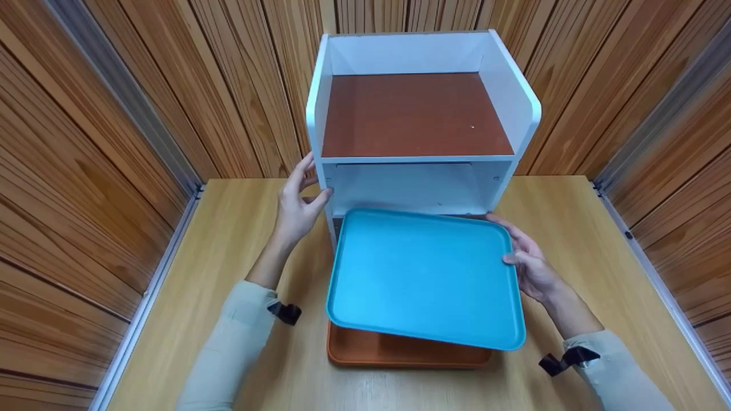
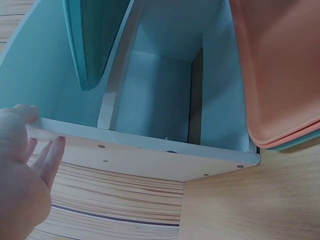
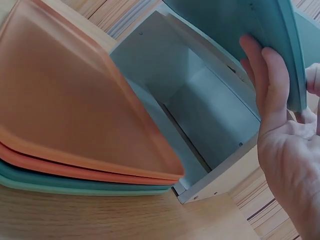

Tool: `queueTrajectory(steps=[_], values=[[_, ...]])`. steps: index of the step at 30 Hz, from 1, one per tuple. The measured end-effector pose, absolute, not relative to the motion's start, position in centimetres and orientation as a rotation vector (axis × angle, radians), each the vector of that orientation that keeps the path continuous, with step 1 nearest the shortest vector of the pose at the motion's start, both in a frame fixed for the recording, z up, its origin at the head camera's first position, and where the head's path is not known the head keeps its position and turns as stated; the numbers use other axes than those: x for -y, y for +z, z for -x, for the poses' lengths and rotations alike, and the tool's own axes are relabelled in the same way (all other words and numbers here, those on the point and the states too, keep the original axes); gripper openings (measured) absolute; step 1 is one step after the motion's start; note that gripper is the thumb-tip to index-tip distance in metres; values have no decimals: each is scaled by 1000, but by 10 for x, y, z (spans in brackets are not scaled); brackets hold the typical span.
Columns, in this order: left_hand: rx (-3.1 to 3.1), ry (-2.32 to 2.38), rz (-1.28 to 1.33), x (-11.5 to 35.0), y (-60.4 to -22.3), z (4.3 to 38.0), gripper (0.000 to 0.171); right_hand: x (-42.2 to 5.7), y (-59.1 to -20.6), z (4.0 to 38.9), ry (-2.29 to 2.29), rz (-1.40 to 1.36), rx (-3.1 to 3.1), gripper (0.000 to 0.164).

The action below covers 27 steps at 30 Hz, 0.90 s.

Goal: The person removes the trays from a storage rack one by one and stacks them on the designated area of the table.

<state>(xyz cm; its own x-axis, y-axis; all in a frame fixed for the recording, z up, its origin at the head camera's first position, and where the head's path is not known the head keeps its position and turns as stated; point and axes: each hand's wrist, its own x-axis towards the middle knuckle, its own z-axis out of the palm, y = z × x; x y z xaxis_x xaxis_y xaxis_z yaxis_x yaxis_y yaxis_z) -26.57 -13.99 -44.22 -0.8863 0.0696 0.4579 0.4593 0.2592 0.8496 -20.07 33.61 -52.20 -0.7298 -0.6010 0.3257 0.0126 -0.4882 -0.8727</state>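
Observation:
My right hand (image 1: 528,265) grips a blue tray (image 1: 425,279) by its right edge, thumb on the upper face and fingers underneath. Held above a stack, the tray slants in front of a white shelf unit (image 1: 517,74); its far edge overlaps the lower opening in the head view. In the right wrist view the fingers (image 3: 272,80) spread along the tray's underside. My left hand (image 1: 298,200) holds the unit's left side panel (image 2: 135,139), with the thumb at its front edge and fingers on the outer face. Below the blue tray lies an orange-brown tray (image 1: 405,349).
The orange-brown tray tops a stack with blue-green trays (image 3: 75,185) beneath, on the wooden table (image 1: 571,228) at the unit's front. The unit has a brown upper shelf (image 1: 417,114) and compartments (image 3: 210,120) below. Wood-panelled walls (image 1: 228,85) stand behind and at both sides.

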Motion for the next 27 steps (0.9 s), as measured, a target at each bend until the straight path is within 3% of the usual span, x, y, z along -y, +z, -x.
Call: queueTrajectory(steps=[27], values=[[2220,-1677,462,139,-442,265,74,-330,-565,193,-2098,668,-1501,73]])
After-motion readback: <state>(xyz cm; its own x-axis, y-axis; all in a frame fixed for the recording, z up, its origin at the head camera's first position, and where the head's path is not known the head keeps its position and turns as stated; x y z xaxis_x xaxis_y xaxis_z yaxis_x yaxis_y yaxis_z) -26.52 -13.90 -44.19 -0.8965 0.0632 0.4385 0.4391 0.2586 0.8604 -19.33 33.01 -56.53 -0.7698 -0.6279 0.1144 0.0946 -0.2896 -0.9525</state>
